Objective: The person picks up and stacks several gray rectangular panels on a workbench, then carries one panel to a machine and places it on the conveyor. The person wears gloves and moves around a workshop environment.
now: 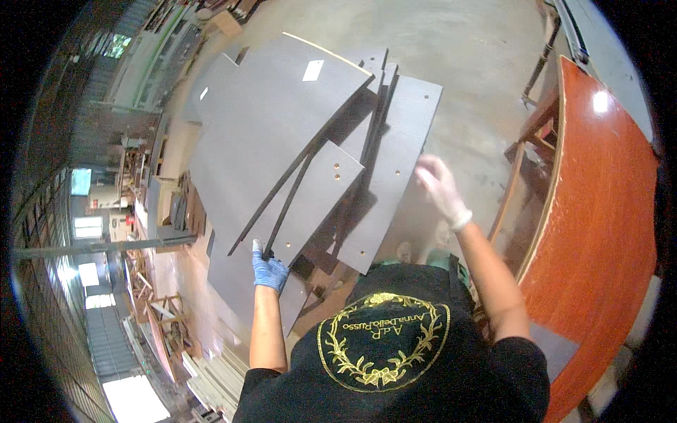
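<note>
Small grey panel gripped at its near end, right hand free

A small grey panel is held at its near end by the left hand, which is covered by a blue glove. The fingers are closed about the panel's near edge, though their undersides are hidden. The panel is set at a slant among other grey boards: a large grey panel, marked by a white label, is seen to its left, and a long grey panel, pierced by several holes, is seen to its right. Whether the small panel is borne by the pile beneath it cannot be told.

The right hand, in a pale glove, is placed just beside the long panel's right edge. Its fingers are loosely bent and half open, and nothing is seen to be grasped; whether the edge is touched cannot be told.

The step in hand is judged to be the handling or sorting of loose panels. For the next move, a second hold by the right hand seems to be called for, so that the small panel can be kept level and its corners kept clear of neighbouring faces.
</note>
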Action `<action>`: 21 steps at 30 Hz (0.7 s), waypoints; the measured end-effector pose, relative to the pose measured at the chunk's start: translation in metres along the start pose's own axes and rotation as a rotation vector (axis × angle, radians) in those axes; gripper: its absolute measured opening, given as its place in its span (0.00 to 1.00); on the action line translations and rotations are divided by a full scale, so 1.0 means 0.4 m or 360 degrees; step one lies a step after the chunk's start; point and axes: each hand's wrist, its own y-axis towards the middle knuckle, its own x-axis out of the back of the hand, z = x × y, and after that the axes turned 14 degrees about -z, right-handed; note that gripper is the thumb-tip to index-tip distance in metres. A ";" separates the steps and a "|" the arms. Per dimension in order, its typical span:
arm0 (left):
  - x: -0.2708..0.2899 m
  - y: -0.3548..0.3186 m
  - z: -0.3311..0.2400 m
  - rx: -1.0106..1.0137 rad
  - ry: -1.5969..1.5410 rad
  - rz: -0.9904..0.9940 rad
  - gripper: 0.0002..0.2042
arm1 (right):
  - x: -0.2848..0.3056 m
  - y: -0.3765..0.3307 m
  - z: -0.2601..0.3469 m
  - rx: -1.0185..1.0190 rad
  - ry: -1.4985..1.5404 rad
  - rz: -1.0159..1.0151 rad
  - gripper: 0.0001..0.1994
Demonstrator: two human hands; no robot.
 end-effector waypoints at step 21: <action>-0.067 0.166 -0.140 -0.0387 -0.0254 -0.0428 0.25 | -0.430 0.482 0.116 0.0667 -0.0744 0.0564 0.25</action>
